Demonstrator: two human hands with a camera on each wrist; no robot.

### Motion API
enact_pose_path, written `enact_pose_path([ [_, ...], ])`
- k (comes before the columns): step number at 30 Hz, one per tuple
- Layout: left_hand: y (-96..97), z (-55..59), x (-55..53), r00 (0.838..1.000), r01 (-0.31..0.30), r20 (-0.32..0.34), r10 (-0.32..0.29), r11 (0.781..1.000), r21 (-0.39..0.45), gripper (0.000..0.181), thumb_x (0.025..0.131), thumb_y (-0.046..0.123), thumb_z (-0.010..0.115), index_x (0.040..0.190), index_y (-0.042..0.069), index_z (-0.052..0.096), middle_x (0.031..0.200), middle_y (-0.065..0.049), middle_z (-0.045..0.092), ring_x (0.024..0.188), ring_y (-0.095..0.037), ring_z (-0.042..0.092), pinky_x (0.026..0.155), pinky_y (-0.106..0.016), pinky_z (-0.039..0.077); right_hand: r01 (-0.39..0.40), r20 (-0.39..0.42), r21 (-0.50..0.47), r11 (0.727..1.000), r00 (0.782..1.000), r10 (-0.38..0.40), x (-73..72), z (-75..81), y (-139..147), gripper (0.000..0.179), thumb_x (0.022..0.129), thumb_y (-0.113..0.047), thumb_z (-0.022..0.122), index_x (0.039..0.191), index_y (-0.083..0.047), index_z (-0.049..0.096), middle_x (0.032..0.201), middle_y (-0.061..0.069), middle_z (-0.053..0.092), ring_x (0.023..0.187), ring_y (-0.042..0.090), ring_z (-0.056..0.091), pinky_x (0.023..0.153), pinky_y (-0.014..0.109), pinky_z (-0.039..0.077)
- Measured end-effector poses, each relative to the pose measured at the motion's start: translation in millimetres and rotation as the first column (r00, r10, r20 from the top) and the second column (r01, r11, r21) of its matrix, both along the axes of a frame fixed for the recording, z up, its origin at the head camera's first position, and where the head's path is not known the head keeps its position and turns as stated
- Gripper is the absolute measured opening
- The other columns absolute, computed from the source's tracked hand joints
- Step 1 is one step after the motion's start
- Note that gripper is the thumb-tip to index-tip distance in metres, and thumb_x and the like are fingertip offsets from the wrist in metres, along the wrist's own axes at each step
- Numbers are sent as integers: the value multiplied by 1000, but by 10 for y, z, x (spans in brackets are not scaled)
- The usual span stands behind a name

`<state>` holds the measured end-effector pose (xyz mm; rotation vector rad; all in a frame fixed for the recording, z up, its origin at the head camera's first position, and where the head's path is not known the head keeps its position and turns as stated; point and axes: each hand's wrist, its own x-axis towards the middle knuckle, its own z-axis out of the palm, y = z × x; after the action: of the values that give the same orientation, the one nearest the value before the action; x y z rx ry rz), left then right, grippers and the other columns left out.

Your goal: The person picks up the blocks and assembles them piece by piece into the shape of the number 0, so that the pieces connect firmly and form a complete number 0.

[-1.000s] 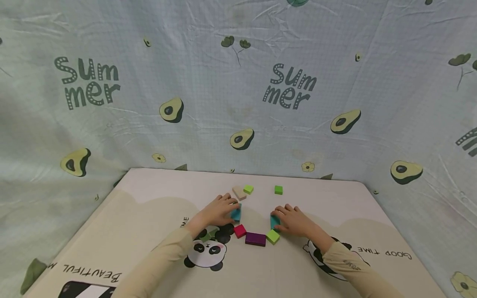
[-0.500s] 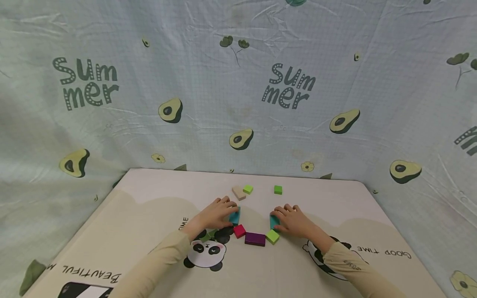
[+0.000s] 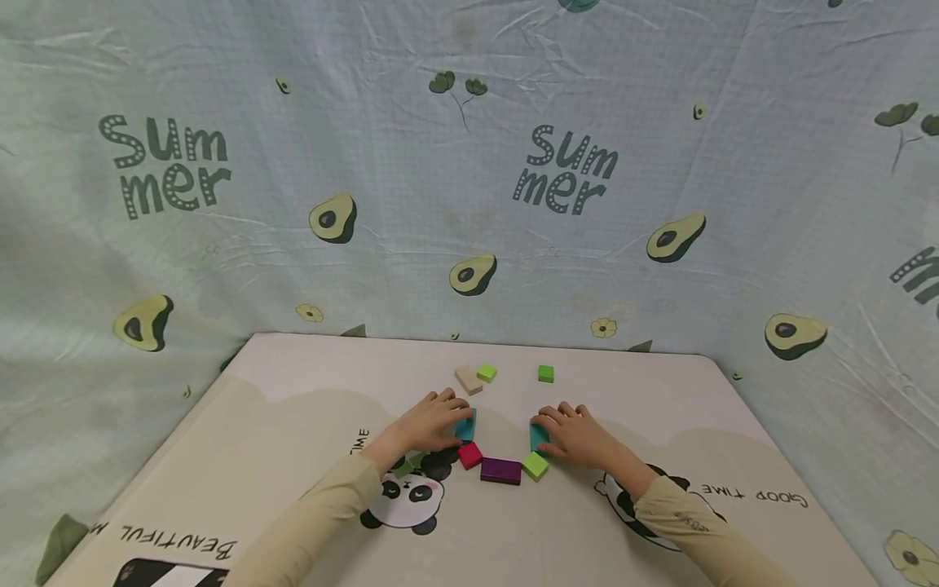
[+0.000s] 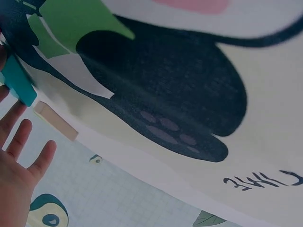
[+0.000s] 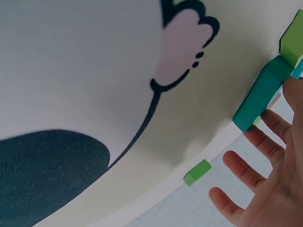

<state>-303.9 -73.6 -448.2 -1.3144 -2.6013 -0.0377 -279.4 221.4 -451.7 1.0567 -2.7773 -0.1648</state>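
Note:
In the head view, my left hand (image 3: 431, 422) pinches a teal block (image 3: 465, 426) by its ends, thumb on the near end and fingers on the far one. This block sits right at a red block (image 3: 470, 455). My right hand (image 3: 583, 436) holds a second teal block (image 3: 539, 437) the same way, beside a lime block (image 3: 535, 465). Between the red and lime blocks lies a purple block (image 3: 501, 470); together these pieces form a curved row opening away from me. The right wrist view shows the teal block (image 5: 262, 94) meeting the lime block (image 5: 292, 40).
Farther back on the table (image 3: 623, 379) lie a beige wooden block (image 3: 469, 380), a lime cube (image 3: 487, 372) close against it, and a green cube (image 3: 546, 373). A printed curtain (image 3: 396, 163) hangs behind the table's far edge. Panda drawings (image 3: 411, 499) are printed on the tabletop.
My left hand has drawn its teal block slightly toward me, up to the red block. The right hand and its block have stayed nearly in place.

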Motion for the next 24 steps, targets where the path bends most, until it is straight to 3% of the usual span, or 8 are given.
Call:
enact_pose_path([
  [24, 33, 22, 16, 1000, -9, 20, 10, 1000, -7, 44, 78, 37, 65, 115, 16, 55, 112, -1, 58, 96, -16, 44, 76, -32, 41, 13, 30, -1, 1000, 999, -12, -34, -30, 11, 42, 87, -42, 50, 121, -17, 47, 119, 1, 50, 98, 20, 45, 74, 42, 39],
])
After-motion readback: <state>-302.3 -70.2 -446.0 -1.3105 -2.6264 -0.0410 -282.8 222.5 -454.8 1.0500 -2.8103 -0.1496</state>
